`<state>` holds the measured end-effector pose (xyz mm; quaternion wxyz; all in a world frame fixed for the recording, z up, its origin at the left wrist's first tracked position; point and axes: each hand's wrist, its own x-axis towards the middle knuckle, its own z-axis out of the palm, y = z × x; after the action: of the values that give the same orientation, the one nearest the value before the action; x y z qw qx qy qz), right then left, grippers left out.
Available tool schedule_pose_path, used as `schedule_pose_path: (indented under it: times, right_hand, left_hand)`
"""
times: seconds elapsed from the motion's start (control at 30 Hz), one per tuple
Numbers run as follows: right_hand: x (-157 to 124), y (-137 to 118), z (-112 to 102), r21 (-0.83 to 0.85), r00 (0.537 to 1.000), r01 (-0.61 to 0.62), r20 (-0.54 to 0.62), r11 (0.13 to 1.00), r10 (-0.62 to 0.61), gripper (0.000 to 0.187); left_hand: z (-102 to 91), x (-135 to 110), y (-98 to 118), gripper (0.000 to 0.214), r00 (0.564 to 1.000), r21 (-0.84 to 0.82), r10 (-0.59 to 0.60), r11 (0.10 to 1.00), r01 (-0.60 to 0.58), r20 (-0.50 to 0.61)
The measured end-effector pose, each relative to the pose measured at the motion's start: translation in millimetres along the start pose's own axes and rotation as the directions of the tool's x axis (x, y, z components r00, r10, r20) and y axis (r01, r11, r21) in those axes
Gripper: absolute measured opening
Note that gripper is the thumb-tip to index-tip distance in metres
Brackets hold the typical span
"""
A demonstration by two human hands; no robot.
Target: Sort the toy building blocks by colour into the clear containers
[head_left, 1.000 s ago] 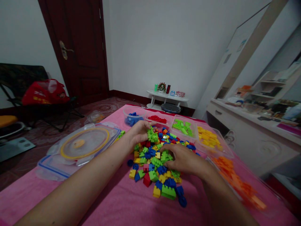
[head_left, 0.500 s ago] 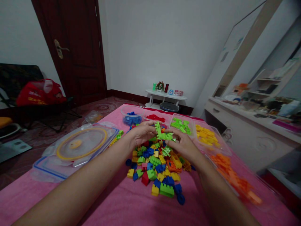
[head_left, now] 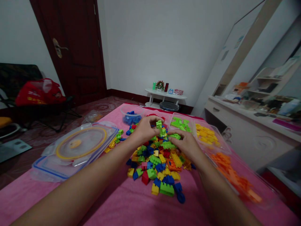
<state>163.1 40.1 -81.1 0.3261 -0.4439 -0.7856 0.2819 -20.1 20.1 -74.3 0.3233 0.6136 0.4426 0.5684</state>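
in our left hand (head_left: 147, 128) we grip a green block (head_left: 159, 124); our right hand (head_left: 187, 143) pinches a green brick (head_left: 175, 136), both above a colorful pile (head_left: 161, 167) on pink cloth (head_left: 127, 204).

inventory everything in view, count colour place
loose blocks: many, mixed colours, heaped on cloth
cloth: one, pink, beneath
containers: five, clear, far and right, blocks sorted by colour
lids: several, clear, cloth's left side
door: one, dark red, back left
chair: one, dark, left
bag: one, red, on the chair
low table: one, white, back wall
ornaments: five, mixed, on low table
dresser: one, pale, right, cluttered
left hand: one, over heap, holding green block
right hand: one, over heap, holding another green block
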Motion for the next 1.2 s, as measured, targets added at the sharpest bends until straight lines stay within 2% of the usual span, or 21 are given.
schedule_pose_path:
  times: [0.1,0.2,0.27,0.33,0.4,0.5,0.6,0.67,0.7,0.83,1.03,1.13,1.2]
  right_hand:
    - [1,-1,1,-0.054,0.978,0.206,-0.026,0.977,-0.207,0.034]
    - [-1,-2,4,-0.094,0.960,0.276,-0.013,0.956,-0.279,0.038]
    - [-3,-3,5,-0.138,0.956,0.290,0.003,0.947,-0.292,0.034]
    - [-5,-4,6,-0.187,0.953,0.300,0.030,0.935,-0.300,0.030]
    - [-6,-4,6,-0.201,0.951,0.310,0.059,0.929,-0.305,0.026]
    - [-4,0,4,-0.081,0.966,0.251,0.078,0.965,-0.245,0.025]
    - [-2,3,-4,-0.010,0.975,0.136,0.179,0.991,-0.132,0.028]
    - [-2,3,-9,-0.063,0.965,0.115,0.242,0.991,-0.096,0.029]
    - [-2,2,-11,-0.093,0.967,0.118,0.235,0.989,-0.093,0.028]
    - [-2,-7,-10,-0.083,0.990,0.138,0.046,0.987,-0.134,0.027]
    - [-1,-10,6,0.056,0.976,0.193,-0.110,0.980,-0.186,0.027]
    - [-2,-7,10,0.061,0.970,0.216,-0.129,0.974,-0.207,0.024]
    - [-3,-5,8,0.078,0.977,0.172,-0.140,0.982,-0.160,0.028]
  left_hand:
    - [1.0,-2,5,0.039,0.991,-0.183,-0.107,0.976,0.121,0.086]
    - [1.1,-5,8,0.034,0.965,-0.319,-0.219,0.913,0.256,0.146]
    - [1.0,-6,7,0.027,0.948,-0.329,-0.255,0.893,0.306,0.190]
    - [1.2,-7,3,0.024,0.947,-0.270,-0.229,0.919,0.286,0.224]
    - [1.0,-6,-1,0.024,0.952,-0.195,-0.143,0.960,0.200,0.270]
    - [-1.3,-3,-3,0.029,0.941,-0.148,-0.022,0.986,0.076,0.338]
    - [-5.6,0,-1,0.037,0.963,-0.126,-0.032,0.990,0.068,0.269]
    - [-7.3,0,2,0.039,0.978,-0.122,-0.077,0.987,0.102,0.193]
    - [-7.2,0,3,0.040,0.981,-0.125,-0.095,0.985,0.116,0.167]
    - [-0.1,-1,2,0.038,0.988,-0.162,-0.104,0.979,0.122,0.114]
    - [13.8,-5,-8,0.045,0.998,-0.165,-0.067,0.984,0.065,-0.008]
    - [14.8,-8,-8,0.044,0.995,-0.137,-0.101,0.985,0.103,0.026]
    - [13.0,-8,-7,0.043,0.991,-0.128,-0.124,0.983,0.129,0.048]
